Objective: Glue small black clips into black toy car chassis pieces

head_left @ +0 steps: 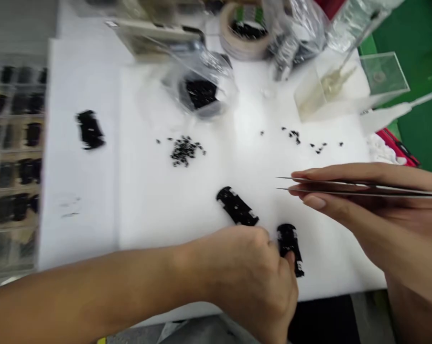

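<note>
My left hand [253,277] is curled at the white mat's near edge, its fingers closed on a small black plastic part [290,246]. A second black part [236,206] lies flat on the mat just beyond its knuckles. My right hand [348,200] comes in from the right and pinches metal tweezers [330,186], whose tips point left and hold nothing visible. A heap of tiny black pieces [183,150] lies farther back, with more scattered pieces [302,138] to the right. Another black part [90,129] rests at the far left.
An open clear bag [201,91] with black pieces, a tape roll [246,28], a clear plastic box [345,86] and further bags stand at the back. A compartment tray [13,157] of black parts runs along the left. Green surface shows at right.
</note>
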Demonstrator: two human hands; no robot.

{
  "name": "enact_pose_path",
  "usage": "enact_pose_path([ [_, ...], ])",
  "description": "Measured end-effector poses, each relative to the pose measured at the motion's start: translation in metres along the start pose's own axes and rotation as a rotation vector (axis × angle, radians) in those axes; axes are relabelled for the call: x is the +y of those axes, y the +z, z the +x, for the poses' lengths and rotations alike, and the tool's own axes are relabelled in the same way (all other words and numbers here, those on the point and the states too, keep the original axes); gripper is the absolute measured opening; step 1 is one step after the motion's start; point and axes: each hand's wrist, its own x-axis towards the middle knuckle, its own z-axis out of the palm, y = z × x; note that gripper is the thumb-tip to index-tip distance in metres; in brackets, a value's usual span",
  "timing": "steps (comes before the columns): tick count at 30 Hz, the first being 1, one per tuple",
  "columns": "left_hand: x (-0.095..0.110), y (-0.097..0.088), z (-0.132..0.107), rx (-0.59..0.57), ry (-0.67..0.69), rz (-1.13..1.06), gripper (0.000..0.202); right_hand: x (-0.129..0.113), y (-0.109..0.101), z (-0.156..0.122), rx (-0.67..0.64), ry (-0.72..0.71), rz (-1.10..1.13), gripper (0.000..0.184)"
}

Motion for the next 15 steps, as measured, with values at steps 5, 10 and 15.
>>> enact_pose_path([
  [5,0.003,0.004,0.002,-0.082,-0.015,0.072,0.024,-0.011,0.039,0.063,-0.142,-0.096,0.198,0.013],
  [10,0.007,0.009,0.003,-0.178,0.033,0.158,0.024,-0.008,0.073,0.074,-0.212,-0.157,0.198,0.013],
  [15,0.015,0.018,0.0,-0.249,-0.04,0.294,0.034,-0.004,0.08,0.07,-0.223,-0.256,0.089,0.021],
])
